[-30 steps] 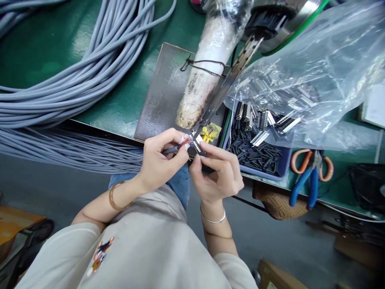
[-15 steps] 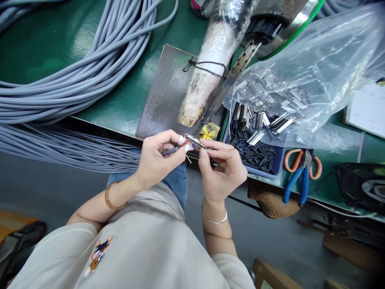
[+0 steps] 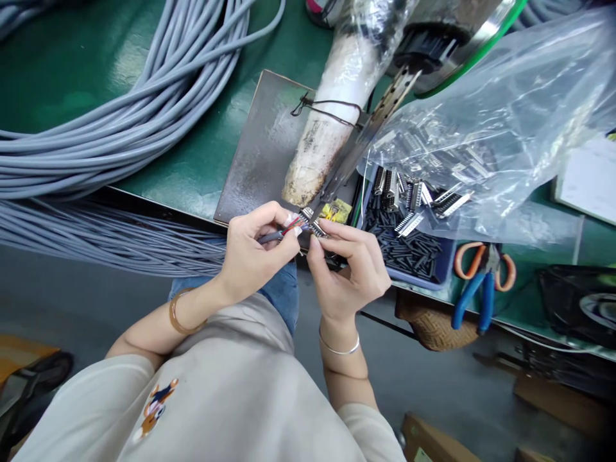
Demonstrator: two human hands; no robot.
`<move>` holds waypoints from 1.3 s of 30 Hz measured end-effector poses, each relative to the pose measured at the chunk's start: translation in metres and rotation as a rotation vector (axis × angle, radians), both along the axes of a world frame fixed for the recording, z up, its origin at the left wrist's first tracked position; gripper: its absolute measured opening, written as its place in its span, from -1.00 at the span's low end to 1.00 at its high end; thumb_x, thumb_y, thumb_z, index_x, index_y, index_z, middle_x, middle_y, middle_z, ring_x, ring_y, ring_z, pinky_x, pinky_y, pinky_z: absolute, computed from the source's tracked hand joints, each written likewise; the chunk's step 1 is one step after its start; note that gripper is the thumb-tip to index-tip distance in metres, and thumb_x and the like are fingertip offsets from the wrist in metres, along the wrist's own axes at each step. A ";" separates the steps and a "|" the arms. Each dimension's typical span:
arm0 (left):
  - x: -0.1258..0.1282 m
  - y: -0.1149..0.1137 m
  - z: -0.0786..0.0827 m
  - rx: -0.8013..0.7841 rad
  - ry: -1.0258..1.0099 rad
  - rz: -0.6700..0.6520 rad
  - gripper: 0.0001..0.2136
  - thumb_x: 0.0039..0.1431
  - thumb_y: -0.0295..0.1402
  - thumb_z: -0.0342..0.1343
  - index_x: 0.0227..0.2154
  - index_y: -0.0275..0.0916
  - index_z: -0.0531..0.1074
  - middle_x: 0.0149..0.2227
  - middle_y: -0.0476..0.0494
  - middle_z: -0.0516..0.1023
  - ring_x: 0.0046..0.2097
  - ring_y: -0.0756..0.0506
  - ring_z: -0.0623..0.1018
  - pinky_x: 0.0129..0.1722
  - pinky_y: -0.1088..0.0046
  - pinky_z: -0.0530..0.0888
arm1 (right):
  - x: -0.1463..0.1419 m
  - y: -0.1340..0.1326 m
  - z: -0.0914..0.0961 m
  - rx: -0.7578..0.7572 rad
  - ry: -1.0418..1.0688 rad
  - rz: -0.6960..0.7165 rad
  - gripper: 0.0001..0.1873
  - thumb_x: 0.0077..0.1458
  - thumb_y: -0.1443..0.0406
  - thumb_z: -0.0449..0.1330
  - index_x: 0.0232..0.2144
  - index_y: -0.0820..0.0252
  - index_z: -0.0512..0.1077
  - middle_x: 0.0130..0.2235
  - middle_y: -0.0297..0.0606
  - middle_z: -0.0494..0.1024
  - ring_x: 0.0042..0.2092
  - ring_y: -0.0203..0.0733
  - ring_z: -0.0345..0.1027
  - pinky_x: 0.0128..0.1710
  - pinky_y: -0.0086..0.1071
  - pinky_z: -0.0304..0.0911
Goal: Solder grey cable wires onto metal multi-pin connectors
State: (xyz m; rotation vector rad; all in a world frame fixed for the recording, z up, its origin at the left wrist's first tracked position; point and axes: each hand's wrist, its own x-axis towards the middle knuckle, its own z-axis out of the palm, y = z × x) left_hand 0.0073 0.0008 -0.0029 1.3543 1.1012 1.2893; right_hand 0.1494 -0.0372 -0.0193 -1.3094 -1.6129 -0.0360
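Observation:
My left hand (image 3: 255,250) is closed in a pinch on a grey cable (image 3: 270,237), whose stripped end fans into thin coloured wires (image 3: 292,224). White covers wrap its thumb and fingertip. My right hand (image 3: 351,263) pinches the right end of a small metal multi-pin connector (image 3: 317,229) between thumb and fingers. The wires meet the connector's pin row; whether each is joined is too small to tell. From above, a soldering iron (image 3: 359,144) with a slotted metal barrel reaches down, its dark tip at the connector between my hands.
A blue tray (image 3: 445,273) holds black sleeves and connectors, partly under a clear plastic bag (image 3: 529,83). Orange-and-blue pliers (image 3: 486,282) lie right. A scorched white tube (image 3: 322,135) hangs over a dark plate (image 3: 255,147) beside a yellow sponge (image 3: 339,210). Coiled grey cables (image 3: 192,83) lie left.
The soldering iron's tip has come down from above the connector to it. The connector has tilted a little, and my right hand has shifted slightly left.

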 end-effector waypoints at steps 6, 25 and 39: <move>0.001 0.001 0.003 0.004 -0.051 -0.006 -0.88 0.03 -0.51 0.23 -0.54 -0.26 0.43 -0.53 0.04 0.48 -0.54 0.14 0.33 -0.57 0.67 0.27 | 0.001 -0.002 0.001 0.011 -0.041 -0.018 -0.79 0.10 0.45 0.41 -0.28 0.09 0.50 -0.12 -0.31 0.70 -0.17 -0.25 0.61 -0.18 -0.36 0.56; -0.002 0.003 0.001 -0.150 -0.087 -0.047 -0.84 0.00 -0.47 0.25 -0.56 -0.24 0.36 -0.55 0.03 0.36 -0.48 0.08 0.36 -0.55 0.64 0.27 | 0.000 -0.001 0.001 -0.015 -0.019 -0.005 -0.80 0.10 0.45 0.41 -0.32 0.09 0.49 -0.18 -0.35 0.71 -0.18 -0.25 0.62 -0.18 -0.36 0.57; -0.003 0.004 0.002 -0.224 -0.105 -0.087 -0.85 0.00 -0.46 0.25 -0.55 -0.24 0.36 -0.52 0.01 0.42 -0.48 0.08 0.36 -0.53 0.63 0.29 | 0.001 -0.006 -0.002 0.039 -0.107 -0.006 -0.84 0.19 0.43 0.34 -0.27 0.12 0.45 -0.12 -0.28 0.71 -0.16 -0.27 0.64 -0.18 -0.43 0.57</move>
